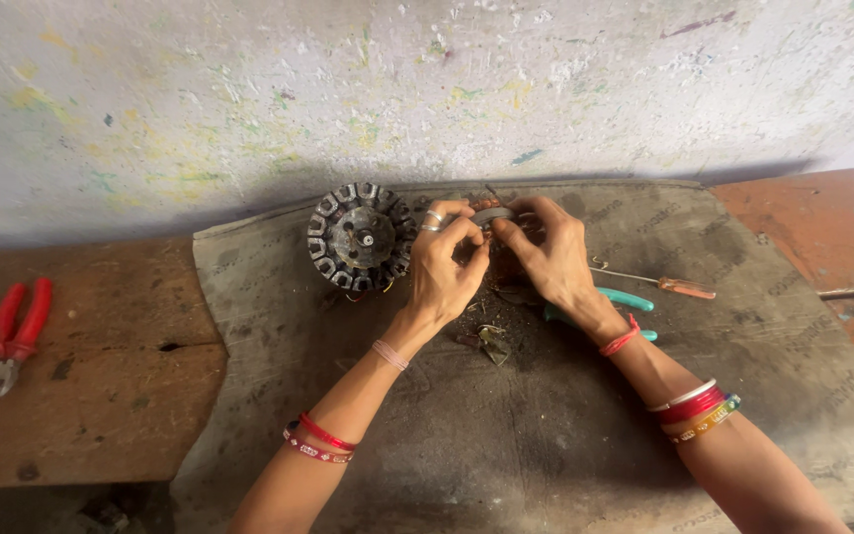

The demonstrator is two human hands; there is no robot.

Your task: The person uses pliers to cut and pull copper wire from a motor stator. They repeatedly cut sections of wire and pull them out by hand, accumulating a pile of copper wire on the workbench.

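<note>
Your left hand (444, 272) and right hand (549, 259) meet fingertip to fingertip, both pinching a small ring (491, 215) right of the stator (361, 237).

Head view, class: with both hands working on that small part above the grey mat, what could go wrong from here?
1. The small part is pinched only by fingers of the left hand and right hand; it might slip into the debris on the mat.
2. The round motor core sits beside the left hand; a nudge could perhaps shift it.
3. The screwdriver lies near the right wrist and could be knocked.
</note>
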